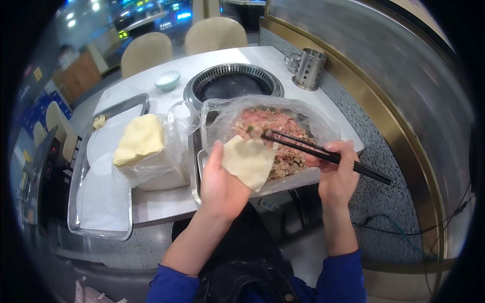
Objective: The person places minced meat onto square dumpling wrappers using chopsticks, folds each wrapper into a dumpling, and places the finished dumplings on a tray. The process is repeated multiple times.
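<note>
A thin square dough wrapper (pixel 248 161) lies across the fingers of my left hand (pixel 223 189). My right hand (pixel 339 166) grips a pair of black chopsticks (pixel 307 147). At their tips is a clump of minced meat filling (pixel 252 129), just above the wrapper's far edge; whether it touches the wrapper I cannot tell. More pink minced meat with green bits (pixel 290 147) fills an opened clear plastic bag (pixel 326 121) behind and below my hands. To the left, a thick stack of yellowish wrappers (pixel 140 136) stands in another plastic bag (pixel 166 166).
A metal tray (pixel 129 216) lined with white paper holds one small folded dough piece (pixel 99 122). Behind the meat are a round table grill (pixel 235 85) and a pale bowl (pixel 167 80). A perforated steel holder (pixel 310 70) stands by the wall at right.
</note>
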### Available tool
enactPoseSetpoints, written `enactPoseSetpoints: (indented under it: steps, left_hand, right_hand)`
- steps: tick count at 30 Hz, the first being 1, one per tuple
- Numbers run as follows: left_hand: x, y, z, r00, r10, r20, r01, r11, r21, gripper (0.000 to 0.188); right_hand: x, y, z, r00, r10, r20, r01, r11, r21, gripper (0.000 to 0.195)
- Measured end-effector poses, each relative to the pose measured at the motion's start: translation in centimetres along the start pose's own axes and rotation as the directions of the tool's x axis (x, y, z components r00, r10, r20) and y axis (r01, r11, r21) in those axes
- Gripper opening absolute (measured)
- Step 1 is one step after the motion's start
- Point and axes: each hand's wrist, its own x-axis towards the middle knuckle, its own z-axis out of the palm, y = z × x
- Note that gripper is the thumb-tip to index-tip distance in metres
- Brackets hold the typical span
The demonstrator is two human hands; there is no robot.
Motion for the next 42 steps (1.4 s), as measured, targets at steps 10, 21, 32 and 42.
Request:
enactPoseSetpoints:
  steps: [10,21,32,42]
  left_hand:
    - [1.2,0.1,-1.2,1.000,-0.001,-0.030,0.001,1.000,0.001,0.055]
    - [1.9,-1.2,-0.9,1.000,-0.012,-0.012,0.011,0.999,-0.040,0.054]
    - [1.9,-1.4,-0.3,0.989,0.110,-0.101,-0.115,0.992,-0.044,0.054]
    - [1.4,-1.0,-0.5,0.982,0.145,-0.121,-0.157,0.983,-0.098,0.055]
  right_hand:
    - [2.7,-3.7,-1.4,0.932,0.147,0.332,-0.050,0.957,-0.285,0.024]
    - [3.6,-5.4,-1.4,0.930,0.229,0.288,-0.117,0.926,-0.358,0.025]
    - [-1.4,-4.3,0.1,0.654,-0.303,0.693,0.720,0.531,-0.447,0.015]
    - [-4.5,-1.2,1.0,0.639,-0.381,0.668,0.754,0.481,-0.447,0.018]
